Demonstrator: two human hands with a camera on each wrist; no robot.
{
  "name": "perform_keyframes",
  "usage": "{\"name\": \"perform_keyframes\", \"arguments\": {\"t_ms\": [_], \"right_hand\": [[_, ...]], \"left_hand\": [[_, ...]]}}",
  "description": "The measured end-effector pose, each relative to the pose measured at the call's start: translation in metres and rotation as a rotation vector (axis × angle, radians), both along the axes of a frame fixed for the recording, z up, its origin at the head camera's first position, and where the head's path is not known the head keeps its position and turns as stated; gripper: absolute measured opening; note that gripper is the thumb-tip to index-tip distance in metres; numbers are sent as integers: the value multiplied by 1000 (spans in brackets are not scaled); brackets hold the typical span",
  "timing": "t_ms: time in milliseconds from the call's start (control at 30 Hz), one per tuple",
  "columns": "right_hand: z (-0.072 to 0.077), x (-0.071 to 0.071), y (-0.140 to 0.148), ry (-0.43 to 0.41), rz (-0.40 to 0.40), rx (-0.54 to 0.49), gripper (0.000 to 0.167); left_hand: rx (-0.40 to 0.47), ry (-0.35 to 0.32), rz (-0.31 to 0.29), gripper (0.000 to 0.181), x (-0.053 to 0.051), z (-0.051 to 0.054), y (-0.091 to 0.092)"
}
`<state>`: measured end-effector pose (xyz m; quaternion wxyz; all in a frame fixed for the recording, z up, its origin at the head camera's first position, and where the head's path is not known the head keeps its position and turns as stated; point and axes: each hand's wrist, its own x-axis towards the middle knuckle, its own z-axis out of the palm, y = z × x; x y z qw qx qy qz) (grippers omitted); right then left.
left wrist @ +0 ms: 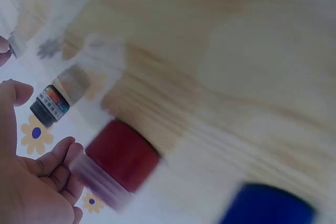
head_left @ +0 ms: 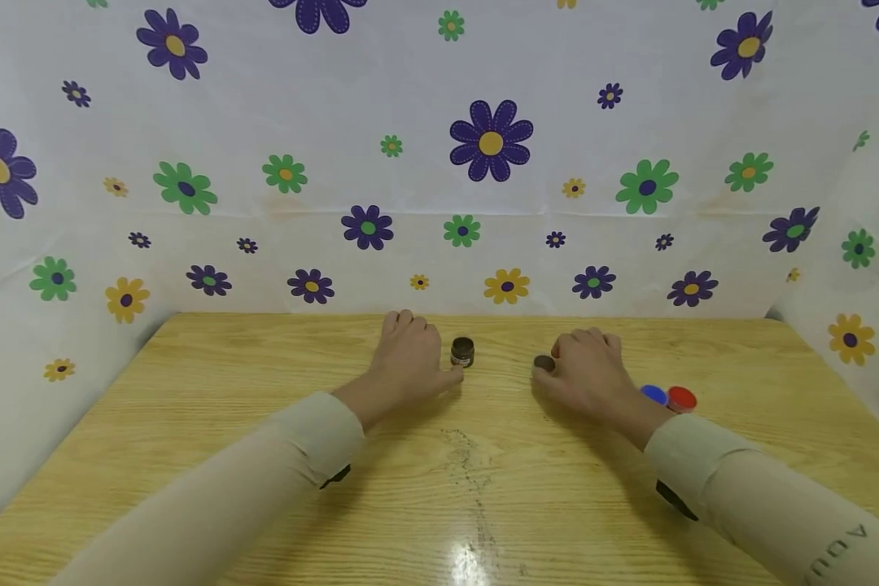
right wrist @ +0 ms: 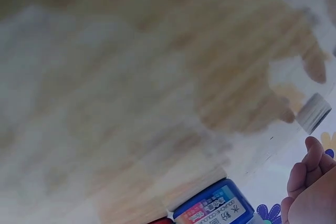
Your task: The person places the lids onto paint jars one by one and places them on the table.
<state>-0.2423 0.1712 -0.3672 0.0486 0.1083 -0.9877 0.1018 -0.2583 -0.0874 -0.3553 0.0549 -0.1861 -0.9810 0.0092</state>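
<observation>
A small dark paint jar (head_left: 462, 352) stands open on the table, with a colourful label and black neck in the left wrist view. My left hand (head_left: 410, 356) is beside it, thumb stretched out in front of the jar, fingers loosely bent and holding nothing. My right hand (head_left: 588, 368) pinches a small round jar lid (head_left: 544, 364) at table level. In the right wrist view the lid (right wrist: 314, 113) shows a ridged grey side, near the fingertips (right wrist: 313, 148). A red paint jar (left wrist: 123, 156) with a clear top lies close to my left fingers; contact is unclear.
Blue (head_left: 653, 395) and red (head_left: 682, 399) paint jars stand together by my right wrist, partly covered. A blue jar (left wrist: 268, 208) appears at the left wrist view's lower edge. A flowered sheet (head_left: 439, 187) stands behind the wooden table (head_left: 227, 382).
</observation>
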Motion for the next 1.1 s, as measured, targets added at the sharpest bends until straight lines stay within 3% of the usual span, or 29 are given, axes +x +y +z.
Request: {"name": "perform_keyframes", "arguments": {"t_ms": [267,533,733,933,1100], "right_hand": [[3,-5,-7,-22,4,7,33],[2,0,-8,-28,48,-3,35],[2,22,-8,-5,81,-26,40],[1,52,-7,38,167,-72,36],[4,83,-6,19,230,-162,27]], "left_hand": [[62,-44,10,38,-16,-4,17],[84,-27,-38,37,-13,-9,17],[76,-2,-106,39,10,-7,9],[143,69,-233,32,45,-3,-4],[210,125,-331,29,74,-10,-15]]}}
